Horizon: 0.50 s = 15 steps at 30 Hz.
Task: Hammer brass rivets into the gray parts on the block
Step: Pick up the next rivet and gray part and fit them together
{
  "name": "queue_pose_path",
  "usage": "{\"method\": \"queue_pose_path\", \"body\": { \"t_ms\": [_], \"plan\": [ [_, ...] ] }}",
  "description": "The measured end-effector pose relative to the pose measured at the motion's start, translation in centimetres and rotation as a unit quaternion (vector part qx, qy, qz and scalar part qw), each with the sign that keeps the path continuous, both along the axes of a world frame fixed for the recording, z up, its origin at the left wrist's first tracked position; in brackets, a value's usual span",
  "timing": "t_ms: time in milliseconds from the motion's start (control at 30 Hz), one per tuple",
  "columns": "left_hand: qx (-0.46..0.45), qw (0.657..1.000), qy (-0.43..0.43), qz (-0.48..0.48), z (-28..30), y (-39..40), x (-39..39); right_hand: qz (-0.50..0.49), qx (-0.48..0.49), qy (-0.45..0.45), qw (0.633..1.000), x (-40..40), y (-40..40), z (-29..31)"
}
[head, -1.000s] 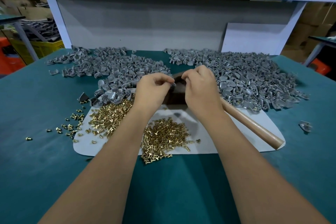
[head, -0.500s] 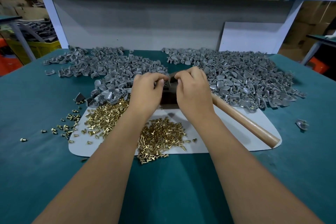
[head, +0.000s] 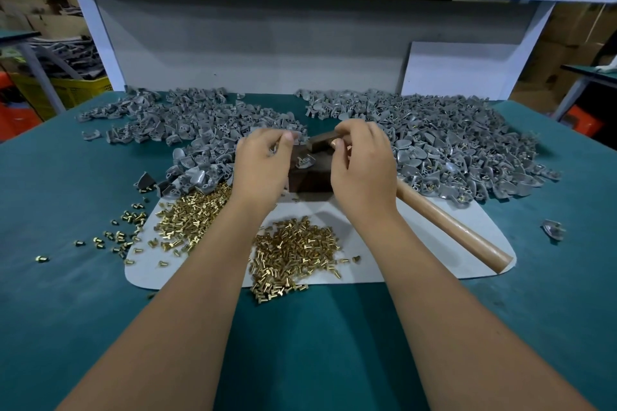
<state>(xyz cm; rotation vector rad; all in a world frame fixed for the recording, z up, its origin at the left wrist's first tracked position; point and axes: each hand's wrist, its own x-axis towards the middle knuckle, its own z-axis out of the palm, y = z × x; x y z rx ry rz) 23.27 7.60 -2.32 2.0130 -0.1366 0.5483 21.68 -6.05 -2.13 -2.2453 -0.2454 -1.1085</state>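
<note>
On the far left of the worktop (head: 66, 277), a few stray brass rivets (head: 127, 237) lay scattered on the green surface. Beside them a pile of bare gray parts (head: 187, 123) stretched toward the back edge; none showed brass, so these looked like the stock yet to be done, and it was large. In front of that pile, two heaps of loose rivets (head: 293, 250) sat on a pale mat (head: 417, 264), plenty for the work ahead.

The left hand (head: 263, 163) hovered at the left edge of the dark block (head: 310, 180), fingers curled; it seemed to pinch a gray part near its fingertips, though the grip was partly hidden. One gray part (head: 305, 161) rested on top of the block, between the two hands. Whether a rivet already stood in it could not be told. The right hand (head: 364, 163) was at the block's right side, thumb and forefinger drawn together as if pinching something small, probably a rivet, too tiny to confirm.

The hammer (head: 450, 223) lay unheld, its handle running out to the right across the mat, so the blow for this piece was not yet struck. Farther right, the second pile of gray parts (head: 450, 143) showed brass glints here and there, judged to be finished pieces. Roughly half the work appeared done.
</note>
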Motion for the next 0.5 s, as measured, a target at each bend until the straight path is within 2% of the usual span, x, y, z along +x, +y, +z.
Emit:
{"method": "queue_pose_path", "body": {
  "t_ms": [100, 267, 500],
  "plan": [
    [-0.11, 0.99, 0.003, -0.084, 0.7, 0.0, -0.5, 0.033, 0.033, 0.005, 0.999, -0.1, 0.1, 0.0],
    [-0.093, 0.983, -0.009, -0.16, 0.6, -0.7, -0.8, 0.121, 0.141, 0.087, 0.979, -0.4, 1.2, 0.0],
    [-0.075, 0.988, -0.051, -0.125, 0.3, -0.4, -0.8, 0.132, 0.166, 0.105, 0.972, -0.3, 1.4, 0.2]
  ]
}}
